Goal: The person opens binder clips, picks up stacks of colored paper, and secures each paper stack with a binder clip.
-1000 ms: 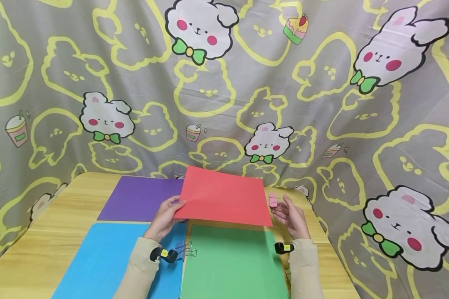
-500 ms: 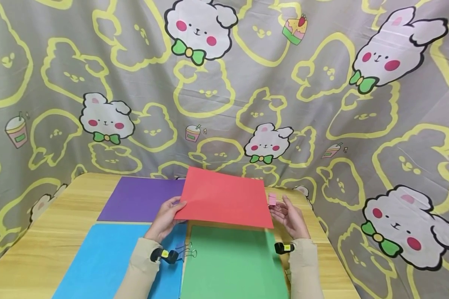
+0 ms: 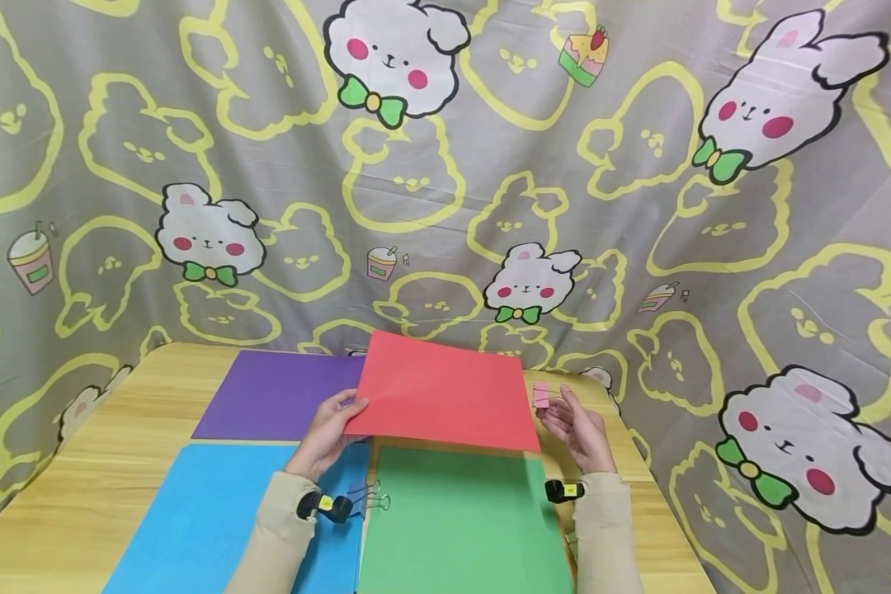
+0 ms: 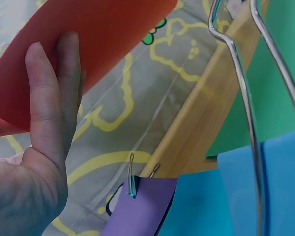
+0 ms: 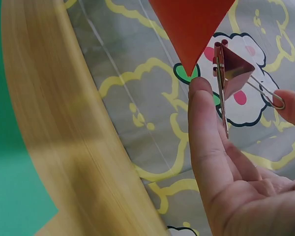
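My left hand grips the left edge of a red sheet of paper, thumb on top and fingers underneath. The sheet is raised and tilted above the table. Beside its right edge, my right hand pinches a pink binder clip by its wire handles. In the right wrist view the thumb presses one handle of the clip and the fingers back the other. Close to the clip and fingertips hangs the pointed corner of the red paper.
Purple paper, blue paper and green paper lie on the wooden table. A binder clip grips the blue paper's right edge, and a teal binder clip the purple paper's. A patterned curtain hangs behind.
The pink binder clip has turned slightly in my right hand. The red paper and my left hand have hardly moved.
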The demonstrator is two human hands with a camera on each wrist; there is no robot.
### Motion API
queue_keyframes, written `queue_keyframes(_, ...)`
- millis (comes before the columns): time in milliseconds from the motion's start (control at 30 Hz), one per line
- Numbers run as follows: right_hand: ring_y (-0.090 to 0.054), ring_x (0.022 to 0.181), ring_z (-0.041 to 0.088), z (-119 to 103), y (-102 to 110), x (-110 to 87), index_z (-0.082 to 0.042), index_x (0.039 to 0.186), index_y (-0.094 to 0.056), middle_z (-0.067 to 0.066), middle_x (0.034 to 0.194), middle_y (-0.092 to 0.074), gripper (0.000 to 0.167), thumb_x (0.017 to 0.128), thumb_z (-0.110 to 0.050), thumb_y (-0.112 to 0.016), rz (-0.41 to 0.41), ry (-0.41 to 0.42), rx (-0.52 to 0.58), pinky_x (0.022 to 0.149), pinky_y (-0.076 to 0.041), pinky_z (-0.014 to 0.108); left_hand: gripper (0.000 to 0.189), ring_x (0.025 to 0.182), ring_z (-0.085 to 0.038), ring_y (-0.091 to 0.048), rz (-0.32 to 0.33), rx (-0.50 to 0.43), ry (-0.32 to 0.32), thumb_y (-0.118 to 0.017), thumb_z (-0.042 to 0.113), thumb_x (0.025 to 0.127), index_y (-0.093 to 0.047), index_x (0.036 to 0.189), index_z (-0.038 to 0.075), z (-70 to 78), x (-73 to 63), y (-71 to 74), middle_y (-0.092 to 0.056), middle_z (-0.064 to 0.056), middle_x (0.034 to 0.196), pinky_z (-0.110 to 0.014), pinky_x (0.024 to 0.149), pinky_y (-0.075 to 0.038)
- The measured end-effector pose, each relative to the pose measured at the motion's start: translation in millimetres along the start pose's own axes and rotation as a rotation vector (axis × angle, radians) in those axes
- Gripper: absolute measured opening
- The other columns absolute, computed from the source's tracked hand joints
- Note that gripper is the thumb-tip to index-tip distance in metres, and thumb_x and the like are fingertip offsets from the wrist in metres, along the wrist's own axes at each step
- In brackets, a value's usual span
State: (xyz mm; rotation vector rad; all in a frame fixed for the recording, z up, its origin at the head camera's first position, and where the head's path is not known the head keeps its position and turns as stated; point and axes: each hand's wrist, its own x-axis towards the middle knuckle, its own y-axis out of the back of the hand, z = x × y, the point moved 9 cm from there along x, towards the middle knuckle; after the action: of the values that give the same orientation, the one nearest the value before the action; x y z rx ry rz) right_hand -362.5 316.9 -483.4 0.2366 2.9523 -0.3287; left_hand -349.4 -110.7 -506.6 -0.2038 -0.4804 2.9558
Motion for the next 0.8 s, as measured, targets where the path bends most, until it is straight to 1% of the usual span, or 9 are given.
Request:
queue_keyframes(100,-0.078,0.085,0.014,-0.8,0.7,-0.6,0.009,0.125,-0.06,0.001,0.086,-0.077,0.056,0.103,-0.043,-0.063,0.007,0.008,0.004,0.085,-0.063,0.027,0.046,0.079,-0.005,-0.075,-0.004,0.006,-0.001,-0.052,0.017,0.109,-0.038,0.147,-0.005,1.1,-0.7,-1.6,-0.072,0.006,0.093,-0.021,0.07,-0.061)
queue_keyframes(200,-0.078,0.084,0.014,-1.5,0.3,-2.0,0.001,0.109,-0.069,0.002,0.084,-0.078,0.042,0.102,-0.041,-0.065,0.0,0.013,0.008,0.083,-0.063,0.027,0.046,0.079,-0.006,-0.075,0.0,0.001,-0.003,-0.052,0.017,0.109,-0.038,0.147,-0.006,1.8,-1.0,-1.7,-0.072,0.006,0.092,-0.021,0.07,-0.061)
queue_keyframes(300,-0.078,0.082,0.014,-2.5,-0.1,-3.7,-0.006,0.097,-0.073,0.002,0.082,-0.078,0.034,0.103,-0.038,-0.064,-0.009,0.02,0.012,0.082,-0.063,0.026,0.045,0.079,-0.006,-0.075,0.0,-0.002,-0.003,-0.052,0.018,0.109,-0.039,0.146,-0.005,1.9,-0.9,-1.0,-0.072,0.006,0.093,-0.022,0.07,-0.061)
queue_keyframes(367,-0.078,0.081,0.013,-2.1,0.0,-3.7,-0.008,0.092,-0.073,0.001,0.081,-0.078,0.033,0.103,-0.037,-0.065,-0.003,0.018,0.013,0.08,-0.063,0.025,0.045,0.079,-0.006,-0.075,0.001,-0.003,-0.004,-0.053,0.018,0.109,-0.04,0.146,-0.005,2.0,-1.2,-0.3,-0.073,0.006,0.093,-0.023,0.071,-0.062)
queue_keyframes(467,-0.078,0.078,0.013,-0.8,0.7,-2.6,-0.008,0.088,-0.073,0.001,0.078,-0.077,0.033,0.102,-0.037,-0.067,0.016,0.009,0.014,0.078,-0.064,0.025,0.046,0.081,-0.006,-0.075,-0.007,0.003,-0.004,-0.052,0.019,0.109,-0.039,0.147,-0.005,2.2,-1.7,-0.2,-0.073,0.007,0.094,-0.023,0.072,-0.062)
queue_keyframes(567,-0.077,0.078,0.012,-0.1,0.4,-1.7,-0.009,0.087,-0.074,0.001,0.077,-0.078,0.033,0.101,-0.038,-0.067,0.022,0.001,0.007,0.078,-0.064,0.025,0.045,0.081,-0.006,-0.075,-0.011,0.005,-0.007,-0.052,0.019,0.11,-0.039,0.146,-0.005,2.3,-1.7,-0.4,-0.073,0.006,0.095,-0.023,0.072,-0.062)
queue_keyframes(800,-0.077,0.074,0.011,-1.7,-3.4,-2.0,-0.008,0.086,-0.077,0.001,0.076,-0.078,0.033,0.102,-0.034,-0.066,-0.006,0.009,0.005,0.076,-0.064,0.025,0.046,0.082,-0.006,-0.076,-0.023,-0.002,-0.006,-0.052,0.018,0.109,-0.038,0.147,-0.005,0.9,-0.4,-2.0,-0.073,0.007,0.095,-0.022,0.073,-0.062)
